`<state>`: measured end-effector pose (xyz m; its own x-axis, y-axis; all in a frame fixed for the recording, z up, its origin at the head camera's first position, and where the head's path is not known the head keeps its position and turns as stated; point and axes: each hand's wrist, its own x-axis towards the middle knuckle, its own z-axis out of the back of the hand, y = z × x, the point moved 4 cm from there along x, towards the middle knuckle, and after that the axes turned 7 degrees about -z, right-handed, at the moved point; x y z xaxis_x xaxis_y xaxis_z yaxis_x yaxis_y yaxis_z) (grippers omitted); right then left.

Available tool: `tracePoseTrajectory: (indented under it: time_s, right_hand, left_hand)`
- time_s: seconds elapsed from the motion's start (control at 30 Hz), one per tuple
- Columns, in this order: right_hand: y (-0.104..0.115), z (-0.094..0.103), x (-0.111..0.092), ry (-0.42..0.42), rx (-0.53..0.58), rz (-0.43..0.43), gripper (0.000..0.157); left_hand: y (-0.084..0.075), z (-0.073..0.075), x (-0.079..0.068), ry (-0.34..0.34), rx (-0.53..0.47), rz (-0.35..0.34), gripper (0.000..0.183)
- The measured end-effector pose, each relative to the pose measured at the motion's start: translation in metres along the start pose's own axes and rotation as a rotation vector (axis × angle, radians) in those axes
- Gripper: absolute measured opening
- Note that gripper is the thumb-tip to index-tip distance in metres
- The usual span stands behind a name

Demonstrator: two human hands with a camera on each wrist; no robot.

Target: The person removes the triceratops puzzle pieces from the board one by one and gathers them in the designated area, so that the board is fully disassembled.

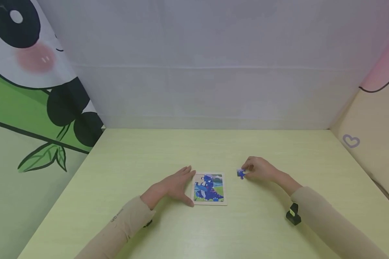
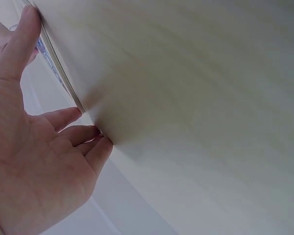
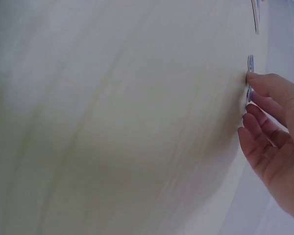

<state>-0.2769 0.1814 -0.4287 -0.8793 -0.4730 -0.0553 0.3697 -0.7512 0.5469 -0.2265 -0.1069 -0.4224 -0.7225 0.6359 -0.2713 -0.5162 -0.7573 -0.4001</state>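
Observation:
A framed jigsaw puzzle with a blue dinosaur picture lies flat on the table; bare pale backing shows at the picture's upper left. My left hand rests along its left side, thumb near the bottom corner and index finger at the top one. From the left wrist view, that hand has its fingers mostly extended, with fingertips down at the tabletop. Right of the frame, my right hand pinches a small blue puzzle piece between thumb and fingers. The right wrist view shows the piece edge-on, close to the tabletop.
The pale wood-grain table runs back to a light cloth wall. Printed panels stand on both sides, a cartoon one at left and a beige one at right. A dark strap device sits at the right wrist.

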Motion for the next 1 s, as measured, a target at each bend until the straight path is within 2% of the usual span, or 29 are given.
tracePoseTrajectory:
  time_s: [0.53,0.73,1.0]
  right_hand:
    - [-0.004,0.000,-0.002,0.006,0.048,-0.027,0.023]
    - [0.001,0.003,-0.001,0.037,0.071,-0.048,0.027]
    - [0.016,0.005,0.007,0.019,0.053,-0.038,0.029]
  left_hand:
    - [0.003,-0.002,0.000,-0.002,0.015,-0.015,0.109]
    - [0.005,-0.002,0.000,-0.001,0.016,-0.014,0.109]
    - [0.004,-0.002,0.000,0.002,0.013,-0.013,0.109]
